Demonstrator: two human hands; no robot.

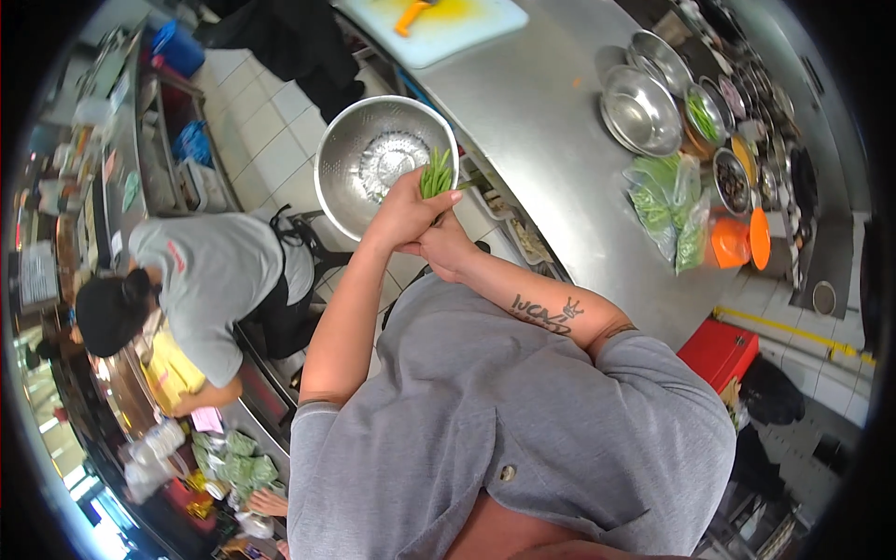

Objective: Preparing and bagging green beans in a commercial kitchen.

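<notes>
A bunch of green beans (435, 177) stands up from between my two hands, which are pressed together in front of my chest. My left hand (401, 215) is closed around the bunch, its thumb lying across the lower part. My right hand (448, 248) is closed just below, against the left one; its fingers are partly hidden. Beyond them is a round steel colander (341, 159), its perforated inside showing, with the bean tips overlapping its right rim. The hands hide its near edge, so I cannot tell what holds it up.
On the steel table (523, 121) to the right lie a white cutting board (467, 42) with an orange-handled knife (408, 19), metal bowls (644, 110), bagged greens (658, 201) and an orange container (731, 243). A co-worker in grey (215, 271) bends over the left counter.
</notes>
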